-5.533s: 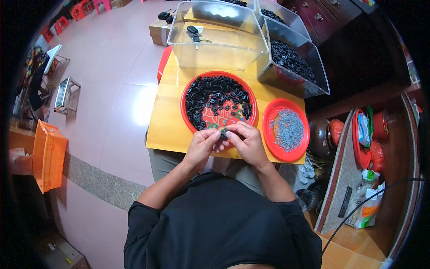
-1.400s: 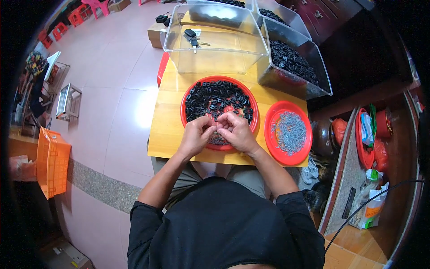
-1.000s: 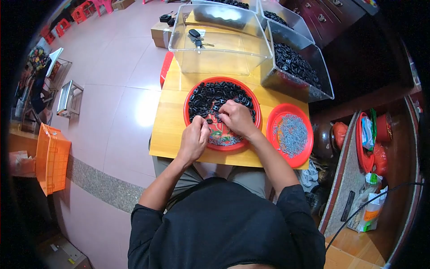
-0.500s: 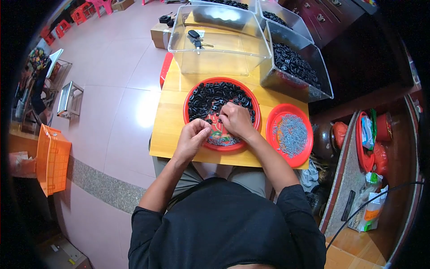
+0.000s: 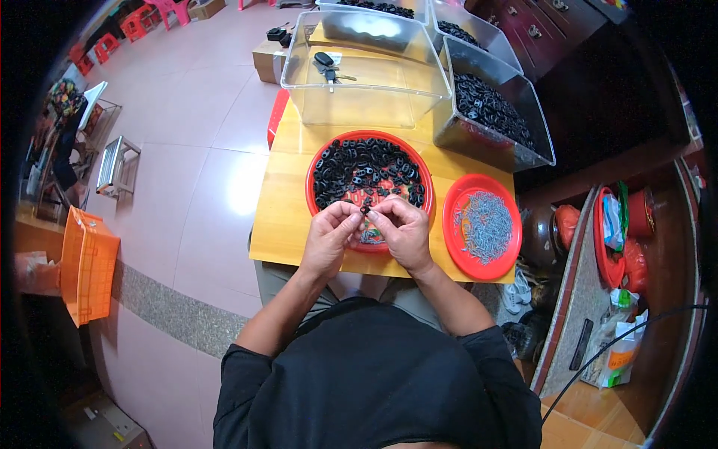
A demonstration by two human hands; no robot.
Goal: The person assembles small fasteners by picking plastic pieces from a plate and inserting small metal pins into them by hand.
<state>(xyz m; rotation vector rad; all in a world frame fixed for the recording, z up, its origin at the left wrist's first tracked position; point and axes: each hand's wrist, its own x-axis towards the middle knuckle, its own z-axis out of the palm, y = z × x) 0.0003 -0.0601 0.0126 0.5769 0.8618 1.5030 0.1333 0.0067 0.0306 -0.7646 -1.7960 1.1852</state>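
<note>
My left hand (image 5: 327, 238) and my right hand (image 5: 406, 233) meet over the near part of a round red tray (image 5: 311, 188). A small black plastic piece (image 5: 365, 211) shows between their pinched fingertips. Whether a screw is held with it is too small to see. Many black oval pieces with holes (image 5: 366, 159) fill the far and left parts of the tray. Small grey screws (image 5: 372, 236) lie at its near edge, partly hidden by my hands. To the right, a smaller red plate (image 5: 453, 247) holds a heap of similar grey screws (image 5: 488, 224).
Behind the tray on the yellow table (image 5: 278, 232), a clear plastic bin (image 5: 359, 112) stands near some keys (image 5: 329, 73). Another clear bin (image 5: 490, 146), full of black pieces, is at the right. An orange crate (image 5: 90, 266) stands on the floor at left.
My right hand has come back from the black pieces toward me and now meets my left hand at the fingertips. My left hand has shifted slightly right and nearer to me.
</note>
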